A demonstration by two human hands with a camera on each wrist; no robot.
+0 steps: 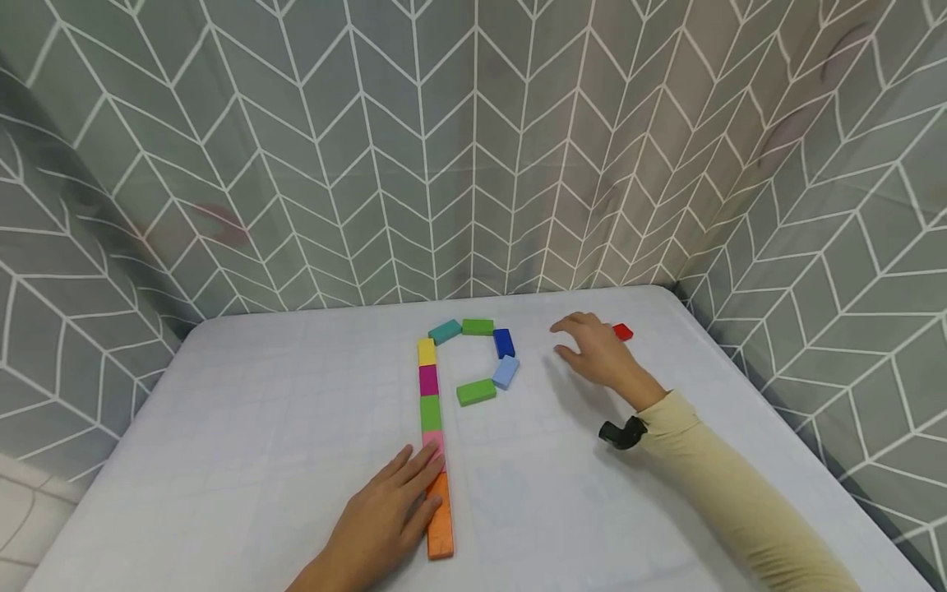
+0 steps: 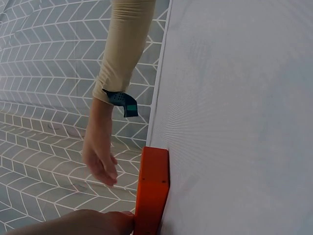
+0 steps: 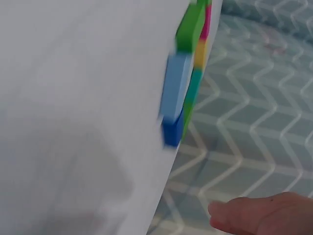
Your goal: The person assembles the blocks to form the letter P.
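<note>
My left hand point(image 1: 388, 514) rests its straight fingers on the lower end of a column of coloured blocks, over the pink block point(image 1: 433, 442) and the side of the orange block point(image 1: 441, 526). Above these in the column are a green block point(image 1: 431, 413), a magenta block point(image 1: 428, 380) and a yellow block point(image 1: 426, 352). My right hand point(image 1: 598, 349) hovers over the table's right part, fingers loosely bent, nothing between them. Partly behind it lies a red block point(image 1: 622, 331). In the left wrist view, the orange block point(image 2: 152, 188) stands beside my left hand.
Right of the column, a teal block point(image 1: 445, 331), a green block point(image 1: 478, 327), a dark blue block point(image 1: 504, 343), a light blue block point(image 1: 506, 372) and another green block point(image 1: 477, 392) form a curve. A patterned curtain point(image 1: 473, 164) borders the white table point(image 1: 259, 411).
</note>
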